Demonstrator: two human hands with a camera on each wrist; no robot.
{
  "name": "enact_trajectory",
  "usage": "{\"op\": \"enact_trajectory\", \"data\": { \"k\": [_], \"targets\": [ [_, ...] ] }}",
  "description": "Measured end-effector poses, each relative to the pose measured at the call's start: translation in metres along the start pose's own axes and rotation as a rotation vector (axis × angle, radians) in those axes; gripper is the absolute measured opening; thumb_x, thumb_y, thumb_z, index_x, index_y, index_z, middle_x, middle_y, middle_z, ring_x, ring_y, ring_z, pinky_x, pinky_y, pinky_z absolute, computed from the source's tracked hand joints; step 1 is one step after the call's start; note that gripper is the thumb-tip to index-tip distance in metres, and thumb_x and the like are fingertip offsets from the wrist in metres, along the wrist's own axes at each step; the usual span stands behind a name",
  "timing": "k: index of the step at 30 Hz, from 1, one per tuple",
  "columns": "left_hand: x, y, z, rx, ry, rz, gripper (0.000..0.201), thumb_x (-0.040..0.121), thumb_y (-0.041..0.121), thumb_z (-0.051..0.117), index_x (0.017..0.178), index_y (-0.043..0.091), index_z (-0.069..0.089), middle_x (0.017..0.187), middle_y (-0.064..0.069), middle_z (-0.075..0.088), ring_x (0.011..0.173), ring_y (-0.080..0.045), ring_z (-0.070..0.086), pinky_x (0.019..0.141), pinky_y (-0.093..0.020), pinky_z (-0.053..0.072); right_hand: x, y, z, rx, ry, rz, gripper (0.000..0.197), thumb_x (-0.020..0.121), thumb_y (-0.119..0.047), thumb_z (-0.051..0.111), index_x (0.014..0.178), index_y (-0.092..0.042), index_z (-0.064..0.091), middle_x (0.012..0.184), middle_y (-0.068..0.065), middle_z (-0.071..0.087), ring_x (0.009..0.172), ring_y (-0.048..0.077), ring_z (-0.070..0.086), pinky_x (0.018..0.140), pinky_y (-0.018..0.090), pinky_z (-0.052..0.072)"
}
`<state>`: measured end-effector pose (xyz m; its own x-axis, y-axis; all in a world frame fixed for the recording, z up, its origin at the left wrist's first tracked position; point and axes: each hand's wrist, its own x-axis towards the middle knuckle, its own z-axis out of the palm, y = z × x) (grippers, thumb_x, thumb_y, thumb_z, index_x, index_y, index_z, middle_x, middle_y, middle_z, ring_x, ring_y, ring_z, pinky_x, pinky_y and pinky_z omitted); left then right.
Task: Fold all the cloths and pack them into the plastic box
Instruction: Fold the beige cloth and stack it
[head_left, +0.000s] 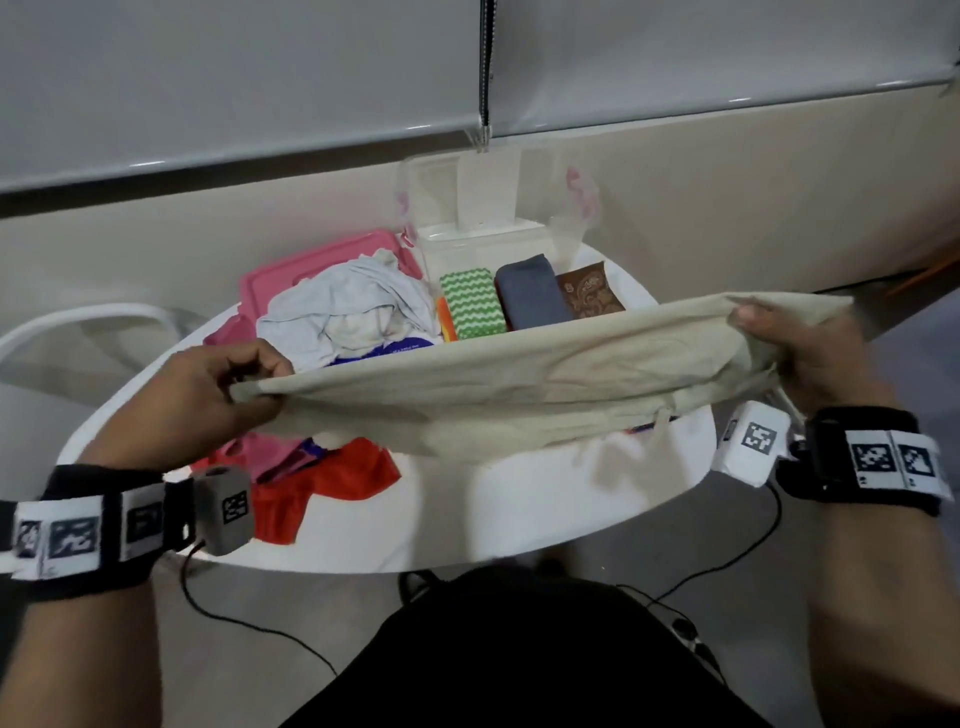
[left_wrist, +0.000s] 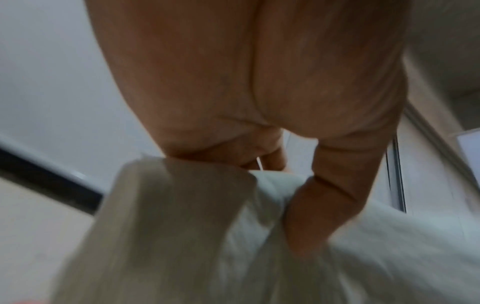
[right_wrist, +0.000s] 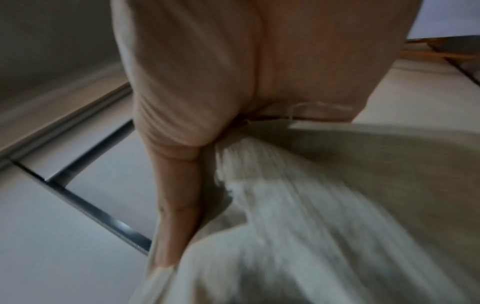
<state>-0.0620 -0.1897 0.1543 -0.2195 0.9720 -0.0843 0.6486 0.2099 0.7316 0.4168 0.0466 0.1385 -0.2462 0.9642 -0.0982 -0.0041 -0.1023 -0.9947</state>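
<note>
- The round white table (head_left: 519, 519) carries everything, and the beige cloth (head_left: 498, 384) is stretched in the air above it, between the two hands and in front of the plastic box (head_left: 571, 239).
- The left hand (head_left: 208, 395) pinches one end of that cloth with curled fingers; the right hand (head_left: 800, 348) grips the other end the same way, thumb on top.
- To fold it well, I would keep the top edge taut and level, bring the ends together so the corners meet, then lay it flat on the bare table near the body (a loose thread by the right hand could snag).
- The box already holds a green zigzag cloth (head_left: 472, 301), a grey cloth (head_left: 530, 293) and a brown paisley cloth (head_left: 589, 291), side by side.
- Left of it lie a pink lid (head_left: 311, 265), a crumpled white garment (head_left: 353, 312) and a red cloth (head_left: 322, 488), unfolded; they crowd the left side.
</note>
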Motion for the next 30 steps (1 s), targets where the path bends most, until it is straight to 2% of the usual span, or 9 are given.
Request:
{"op": "enact_trajectory", "data": {
  "k": [3, 7, 10, 12, 15, 17, 20, 26, 30],
  "targets": [
    [-0.018, 0.012, -0.024, -0.180, 0.032, 0.056, 0.017, 0.068, 0.034, 0.077, 0.081, 0.026, 0.070, 0.072, 0.001, 0.069, 0.059, -0.014, 0.061, 0.051, -0.026, 0.050, -0.004, -0.008, -0.009, -0.029, -0.017, -0.010, 0.056, 0.076, -0.023, 0.080, 0.115, 0.013, 0.061, 0.113, 0.033, 0.062, 0.110, 0.051, 0.056, 0.099, 0.063, 0.041],
    [-0.010, 0.000, -0.029, -0.302, 0.078, -0.002, 0.015, 0.068, 0.022, 0.082, 0.077, 0.020, 0.071, 0.075, -0.007, 0.070, 0.061, -0.014, 0.061, 0.045, -0.025, 0.047, -0.002, -0.006, 0.000, -0.021, -0.002, 0.074, 0.032, 0.081, -0.010, 0.070, 0.108, 0.007, 0.066, 0.099, 0.013, 0.073, 0.101, 0.037, 0.064, 0.091, 0.048, 0.052],
    [0.022, -0.035, 0.000, -0.203, 0.118, -0.132, 0.015, 0.073, 0.005, 0.081, 0.076, 0.016, 0.071, 0.065, 0.006, 0.068, 0.057, -0.002, 0.054, 0.052, -0.011, 0.043, 0.021, 0.021, 0.014, -0.142, 0.002, 0.192, 0.022, 0.084, -0.008, 0.072, 0.105, -0.001, 0.071, 0.094, 0.008, 0.075, 0.080, 0.019, 0.070, 0.072, 0.029, 0.059],
    [0.044, -0.057, 0.030, -0.122, 0.142, -0.193, 0.015, 0.077, 0.003, 0.079, 0.077, 0.016, 0.070, 0.067, 0.008, 0.067, 0.058, 0.004, 0.055, 0.058, -0.005, 0.042, 0.043, 0.052, 0.017, -0.316, -0.004, 0.264, 0.013, 0.083, -0.015, 0.075, 0.095, -0.008, 0.073, 0.088, 0.008, 0.074, 0.063, 0.010, 0.067, 0.061, 0.028, 0.055],
    [0.067, -0.088, 0.065, -0.020, 0.196, -0.256, 0.015, 0.080, 0.008, 0.076, 0.081, 0.021, 0.069, 0.078, 0.002, 0.067, 0.069, -0.002, 0.060, 0.061, -0.007, 0.042, 0.071, 0.098, 0.022, -0.515, -0.012, 0.277, 0.008, 0.080, -0.026, 0.078, 0.079, -0.019, 0.073, 0.090, 0.009, 0.073, 0.074, 0.016, 0.063, 0.071, 0.033, 0.048],
    [0.074, -0.104, 0.080, 0.048, 0.226, -0.284, 0.011, 0.082, 0.011, 0.074, 0.088, 0.020, 0.071, 0.085, -0.001, 0.069, 0.081, -0.016, 0.062, 0.067, -0.019, 0.044, 0.076, 0.122, 0.024, -0.577, -0.012, 0.243, 0.007, 0.083, -0.023, 0.075, 0.076, -0.025, 0.072, 0.085, 0.003, 0.069, 0.080, 0.019, 0.061, 0.071, 0.031, 0.048],
    [0.071, -0.122, 0.094, 0.120, 0.228, -0.297, 0.013, 0.087, 0.017, 0.068, 0.097, 0.022, 0.074, 0.096, 0.000, 0.072, 0.089, -0.022, 0.064, 0.077, -0.032, 0.050, 0.068, 0.139, 0.028, -0.637, -0.014, 0.216, 0.010, 0.084, -0.025, 0.072, 0.081, -0.034, 0.074, 0.085, -0.003, 0.072, 0.084, 0.022, 0.066, 0.078, 0.038, 0.054],
    [0.030, -0.127, 0.114, 0.188, 0.199, -0.190, 0.018, 0.080, 0.003, 0.071, 0.093, 0.016, 0.077, 0.085, 0.001, 0.070, 0.077, -0.017, 0.062, 0.072, -0.032, 0.048, 0.030, 0.161, 0.015, -0.833, 0.037, 0.143, 0.025, 0.082, -0.002, 0.067, 0.080, -0.025, 0.077, 0.090, 0.004, 0.069, 0.086, 0.025, 0.064, 0.085, 0.031, 0.050],
    [-0.002, -0.145, 0.139, 0.197, 0.089, -0.202, 0.030, 0.070, -0.004, 0.072, 0.081, 0.024, 0.077, 0.082, 0.005, 0.068, 0.077, -0.018, 0.064, 0.074, -0.032, 0.052, 0.003, 0.193, 0.001, -0.960, 0.045, 0.076, 0.026, 0.076, 0.008, 0.071, 0.085, -0.015, 0.080, 0.092, 0.008, 0.067, 0.088, 0.030, 0.064, 0.084, 0.023, 0.043]
  ]
}}
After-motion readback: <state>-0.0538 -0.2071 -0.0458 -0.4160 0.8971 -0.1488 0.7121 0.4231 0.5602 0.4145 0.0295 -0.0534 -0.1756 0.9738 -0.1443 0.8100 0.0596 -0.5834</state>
